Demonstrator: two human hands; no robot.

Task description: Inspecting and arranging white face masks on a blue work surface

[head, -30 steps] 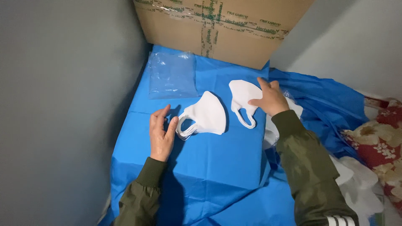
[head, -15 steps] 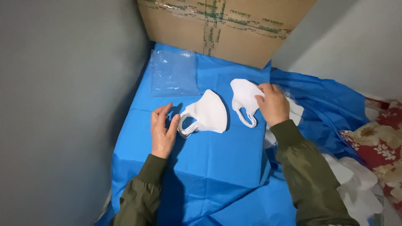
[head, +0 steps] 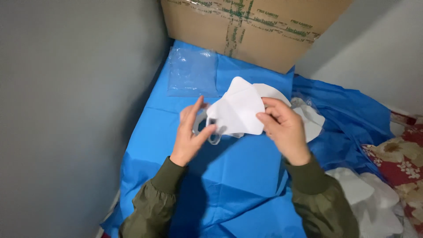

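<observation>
Blue sheet (head: 229, 176) | both hands now pinch white masks (head: 235, 110), lifted together

Two masks (head: 238, 110) are held between the hands above a sheet (head: 229, 185). A bag (head: 192, 72) lies at 11 o'clock, a box (head: 246, 31) at 12, more masks (head: 370, 198) at 4.

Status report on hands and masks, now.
Left hand and right hand both gripping white masks, raised over blue sheet. Clear bag and cardboard box beyond, apart.
</observation>
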